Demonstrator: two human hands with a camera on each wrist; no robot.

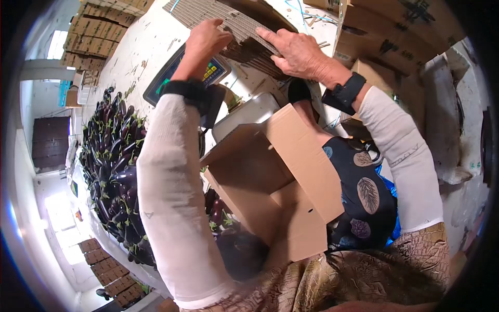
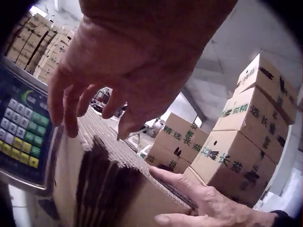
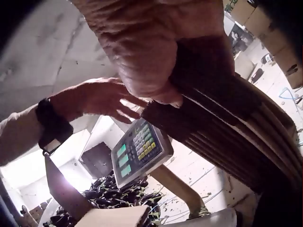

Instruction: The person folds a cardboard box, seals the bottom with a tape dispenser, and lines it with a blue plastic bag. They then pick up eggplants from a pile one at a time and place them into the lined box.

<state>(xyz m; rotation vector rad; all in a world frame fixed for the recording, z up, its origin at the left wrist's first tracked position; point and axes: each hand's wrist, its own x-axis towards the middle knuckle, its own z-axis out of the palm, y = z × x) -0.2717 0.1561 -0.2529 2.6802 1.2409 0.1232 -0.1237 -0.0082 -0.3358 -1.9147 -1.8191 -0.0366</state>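
Observation:
A thick bundle of flattened cardboard boxes stands on edge beyond the open box. My left hand is at the bundle's left part; in the left wrist view its loosely bent fingers hang over the corrugated edges. Farther right, my right hand grips the bundle's edge, index finger along the top and thumb against the near face. Nearer my body sits an open cardboard box with its flaps spread. The scale's keypad display is beside my left wrist, partly behind it in the head view.
A large heap of eggplants lies at the left. Printed cartons are stacked to the right, and more cartons stand at the far left. The scale's metal platform shows behind the open box. Scraps litter the floor.

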